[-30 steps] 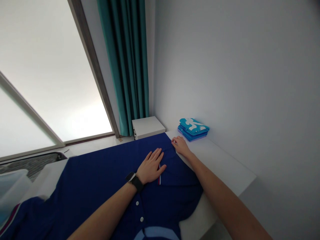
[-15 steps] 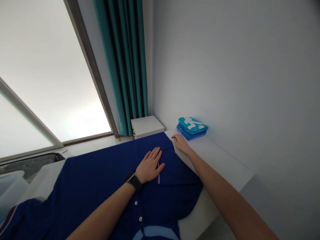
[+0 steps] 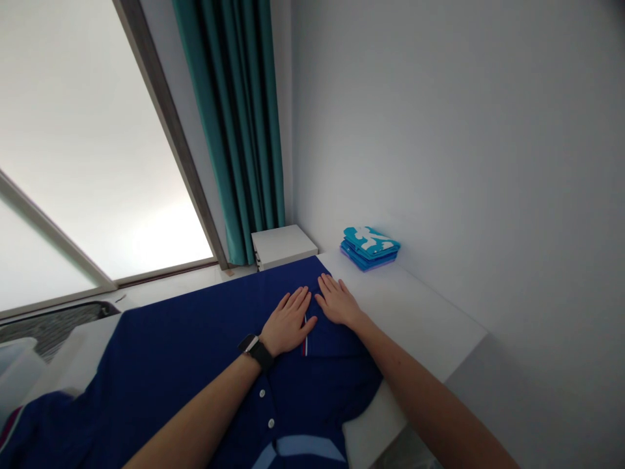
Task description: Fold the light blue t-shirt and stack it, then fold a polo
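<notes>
White table beside grey wall; navy shirt spread across it. Left hand and right hand lie flat on shirt, just beside each other, clamping nothing. Likely light, soft, limp; best pinched at far corner or side edge.
</notes>
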Demonstrator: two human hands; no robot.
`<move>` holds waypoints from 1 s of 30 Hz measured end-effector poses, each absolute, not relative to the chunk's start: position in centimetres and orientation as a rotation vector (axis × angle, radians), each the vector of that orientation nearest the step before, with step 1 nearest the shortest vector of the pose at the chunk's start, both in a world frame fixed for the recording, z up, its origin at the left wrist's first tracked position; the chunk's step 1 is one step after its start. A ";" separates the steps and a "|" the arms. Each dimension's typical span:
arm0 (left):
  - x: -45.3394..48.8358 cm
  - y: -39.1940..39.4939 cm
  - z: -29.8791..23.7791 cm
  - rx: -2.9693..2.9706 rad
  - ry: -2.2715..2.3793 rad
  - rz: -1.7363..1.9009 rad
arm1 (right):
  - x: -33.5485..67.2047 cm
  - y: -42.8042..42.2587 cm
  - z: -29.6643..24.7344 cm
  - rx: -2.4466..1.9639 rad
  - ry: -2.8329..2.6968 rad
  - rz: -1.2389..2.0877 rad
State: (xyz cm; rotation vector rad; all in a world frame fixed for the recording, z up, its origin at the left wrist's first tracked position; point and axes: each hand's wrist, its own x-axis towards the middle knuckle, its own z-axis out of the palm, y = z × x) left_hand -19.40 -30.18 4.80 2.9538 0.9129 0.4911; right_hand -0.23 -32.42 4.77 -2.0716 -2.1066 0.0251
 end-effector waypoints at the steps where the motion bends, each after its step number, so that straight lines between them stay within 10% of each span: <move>1: -19.4 -30.2 4.8 2.955 0.912 0.490 | -0.2 -32.4 4.8 -2.070 -2.109 0.027; 30: -22.0 -26.3 4.6 2.887 1.091 0.479 | -5.1 -35.5 6.0 -1.929 -2.165 -0.053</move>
